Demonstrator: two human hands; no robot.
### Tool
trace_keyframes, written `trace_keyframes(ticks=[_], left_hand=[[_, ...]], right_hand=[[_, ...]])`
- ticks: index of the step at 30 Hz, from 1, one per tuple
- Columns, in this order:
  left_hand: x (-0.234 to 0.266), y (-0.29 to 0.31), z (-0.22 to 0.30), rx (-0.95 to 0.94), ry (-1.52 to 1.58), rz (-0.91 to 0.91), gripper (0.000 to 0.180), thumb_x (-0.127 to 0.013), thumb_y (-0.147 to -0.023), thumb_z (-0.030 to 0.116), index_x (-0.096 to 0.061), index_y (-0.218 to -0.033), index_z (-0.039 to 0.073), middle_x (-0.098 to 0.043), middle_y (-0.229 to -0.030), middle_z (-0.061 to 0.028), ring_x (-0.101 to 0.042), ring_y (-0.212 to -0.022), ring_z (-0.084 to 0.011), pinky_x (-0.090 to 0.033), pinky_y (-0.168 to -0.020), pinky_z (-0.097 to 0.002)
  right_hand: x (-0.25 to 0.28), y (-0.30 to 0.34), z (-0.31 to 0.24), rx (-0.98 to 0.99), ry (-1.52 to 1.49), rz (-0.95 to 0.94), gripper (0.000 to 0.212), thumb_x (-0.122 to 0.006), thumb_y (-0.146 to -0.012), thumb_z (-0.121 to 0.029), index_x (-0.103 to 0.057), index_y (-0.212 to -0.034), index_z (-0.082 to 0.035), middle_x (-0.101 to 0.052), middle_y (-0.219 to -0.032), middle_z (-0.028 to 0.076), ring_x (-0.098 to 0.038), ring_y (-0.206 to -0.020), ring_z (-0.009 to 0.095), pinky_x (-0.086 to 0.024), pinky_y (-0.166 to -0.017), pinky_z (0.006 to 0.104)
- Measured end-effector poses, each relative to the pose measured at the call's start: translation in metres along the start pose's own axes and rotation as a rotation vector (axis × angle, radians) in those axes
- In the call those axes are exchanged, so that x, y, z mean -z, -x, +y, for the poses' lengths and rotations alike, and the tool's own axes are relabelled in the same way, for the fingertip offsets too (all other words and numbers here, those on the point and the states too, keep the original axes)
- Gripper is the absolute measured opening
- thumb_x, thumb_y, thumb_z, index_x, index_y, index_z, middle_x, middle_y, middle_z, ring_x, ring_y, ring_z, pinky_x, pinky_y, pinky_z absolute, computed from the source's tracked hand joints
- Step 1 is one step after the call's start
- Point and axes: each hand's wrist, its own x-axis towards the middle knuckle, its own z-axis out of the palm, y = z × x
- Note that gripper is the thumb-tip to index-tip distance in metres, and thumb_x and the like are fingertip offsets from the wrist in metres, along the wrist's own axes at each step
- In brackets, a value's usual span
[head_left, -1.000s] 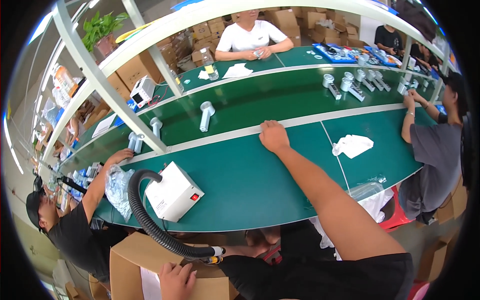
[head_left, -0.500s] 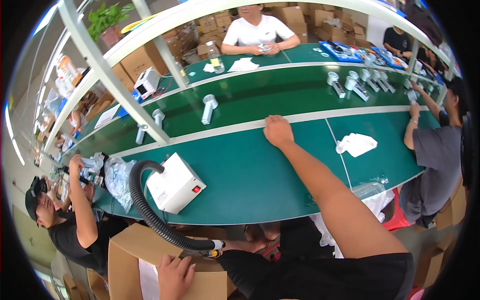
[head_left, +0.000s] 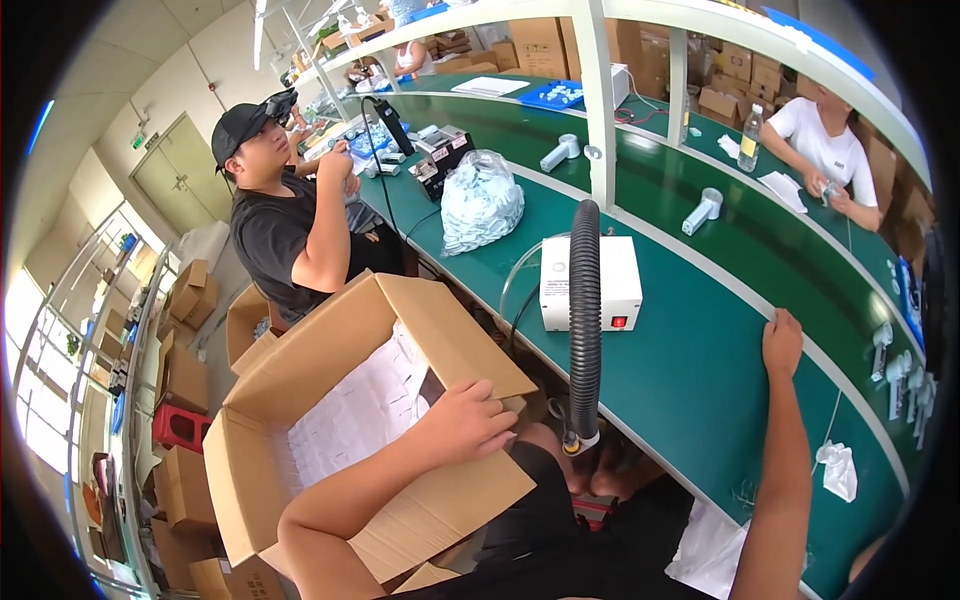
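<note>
My left hand [head_left: 465, 420] curls its fingers over the near edge of an open cardboard box [head_left: 455, 335]. White sheets with a repeated slit or fold pattern [head_left: 350, 410] lie inside the box. My right hand [head_left: 782, 342] rests on the green bench beside its pale edge strip [head_left: 720, 273], with fingers folded in and no object showing. Between my hands, a black corrugated hose [head_left: 585, 320] arches down from a white machine [head_left: 555, 290] with a red switch. The hose's end hangs past the bench's near edge.
A bag of pale blue parts [head_left: 482, 203] sits left of the machine. Grey handheld devices [head_left: 703, 211] lie on the green strip beyond. A co-worker in black [head_left: 300, 215] works at left; another in white [head_left: 825, 150] sits across. A crumpled white cloth [head_left: 836, 470] lies at right.
The view has swung left, so the box shows more fully and the bench has shifted right. My left hand still lies on the box; my right hand remains at the bench strip.
</note>
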Motion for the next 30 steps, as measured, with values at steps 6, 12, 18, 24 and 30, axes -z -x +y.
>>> trace_keyframes(ticks=[6, 12, 18, 24, 30], left_hand=[[-0.007, -0.001, -0.002, -0.026, 0.009, 0.064, 0.017, -0.065, -0.083, 0.028, -0.064, -0.089, 0.012, -0.057, -0.072, 0.0005, -0.049, -0.082, -0.021, -0.042, -0.075, -0.0341], [-0.004, -0.003, 0.0, -0.023, 0.017, 0.073, 0.018, -0.064, -0.083, 0.028, -0.065, -0.09, 0.011, -0.057, -0.073, 0.0, -0.049, -0.082, -0.0214, -0.042, -0.075, -0.0347], [-0.005, -0.002, -0.002, -0.029, 0.018, 0.063, 0.018, -0.064, -0.083, 0.028, -0.064, -0.088, 0.011, -0.058, -0.072, -0.0002, -0.049, -0.081, -0.0215, -0.043, -0.075, -0.0348], [-0.003, -0.002, -0.001, -0.014, 0.031, 0.023, 0.02, -0.066, -0.081, 0.023, -0.067, -0.096, 0.01, -0.059, -0.076, -0.0006, -0.051, -0.083, -0.0216, -0.045, -0.078, -0.0347], [0.009, -0.002, 0.006, 0.002, 0.091, 0.063, 0.017, -0.063, -0.084, 0.025, -0.065, -0.092, 0.011, -0.059, -0.08, -0.0015, -0.052, -0.085, -0.0228, -0.044, -0.077, -0.0356]], right_hand=[[0.008, -0.001, 0.0, -0.028, 0.0, -0.013, 0.03, -0.052, -0.087, -0.011, -0.062, -0.112, 0.0, -0.063, -0.119, 0.017, -0.057, -0.113, 0.033, -0.046, -0.098, 0.0429], [0.004, -0.003, 0.004, -0.021, 0.001, 0.0, 0.029, -0.052, -0.086, -0.011, -0.062, -0.112, 0.0, -0.063, -0.119, 0.016, -0.057, -0.113, 0.033, -0.046, -0.098, 0.0429], [0.0, -0.002, 0.007, -0.001, 0.003, 0.019, 0.029, -0.053, -0.086, -0.012, -0.061, -0.112, -0.001, -0.063, -0.117, 0.017, -0.057, -0.112, 0.034, -0.046, -0.097, 0.0433], [-0.002, -0.001, 0.009, -0.001, 0.008, 0.024, 0.03, -0.053, -0.086, -0.012, -0.061, -0.112, -0.001, -0.063, -0.118, 0.017, -0.057, -0.112, 0.034, -0.046, -0.097, 0.0432], [0.006, 0.0, 0.005, -0.019, 0.005, 0.0, 0.03, -0.053, -0.086, -0.012, -0.061, -0.113, -0.001, -0.063, -0.119, 0.016, -0.057, -0.113, 0.033, -0.046, -0.098, 0.0428]])
